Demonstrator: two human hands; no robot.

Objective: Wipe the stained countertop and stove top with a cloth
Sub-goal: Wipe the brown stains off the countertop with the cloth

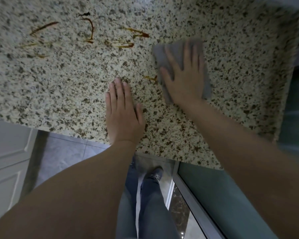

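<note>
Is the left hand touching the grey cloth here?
Apart. The head view shows the left hand flat on the countertop, with bare speckled stone between it and the cloth under the right hand.

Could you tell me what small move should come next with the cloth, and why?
Probably slide the cloth left under the right hand onto the small brown streak at its left edge; that stain lies nearest, and more streaks wait farther left.
</note>
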